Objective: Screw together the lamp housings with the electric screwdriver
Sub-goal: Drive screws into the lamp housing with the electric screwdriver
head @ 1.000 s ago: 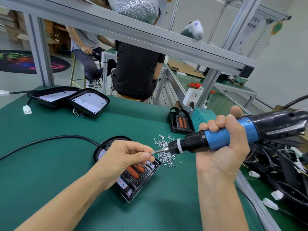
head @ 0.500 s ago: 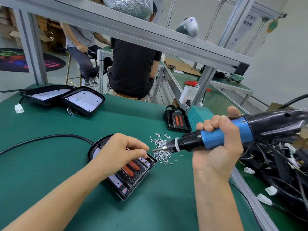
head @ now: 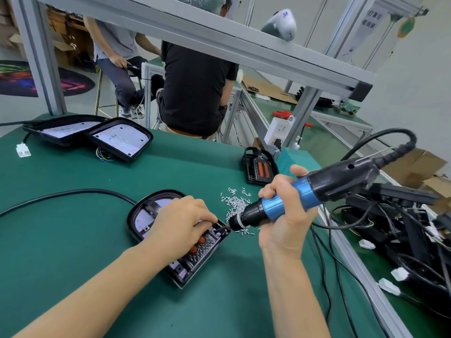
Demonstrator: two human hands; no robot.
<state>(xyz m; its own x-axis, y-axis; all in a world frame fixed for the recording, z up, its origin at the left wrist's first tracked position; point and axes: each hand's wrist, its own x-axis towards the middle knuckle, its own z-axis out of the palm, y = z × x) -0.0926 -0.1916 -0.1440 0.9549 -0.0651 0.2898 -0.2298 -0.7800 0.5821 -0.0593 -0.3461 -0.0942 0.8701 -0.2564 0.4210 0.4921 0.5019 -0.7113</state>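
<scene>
A black lamp housing (head: 144, 215) with orange lenses lies on the green bench in front of me. My left hand (head: 180, 225) rests on top of it, fingertips curled down at its right corner. My right hand (head: 285, 215) grips the blue-and-black electric screwdriver (head: 288, 203), tilted down to the left. The bit tip meets the housing's right corner beside my left fingertips. A pile of small silver screws (head: 235, 202) lies just behind the driver's nose.
Two open housings (head: 117, 137) with white boards sit at the back left, another black housing (head: 258, 167) at the back right. A black cable (head: 73, 192) curves across the mat. Tangled cables and parts (head: 402, 228) fill the right side. Two people sit beyond the bench.
The screwdriver has dropped from mid-air to the housing's right corner. My left hand has lowered from pinching at the bit tip onto the housing.
</scene>
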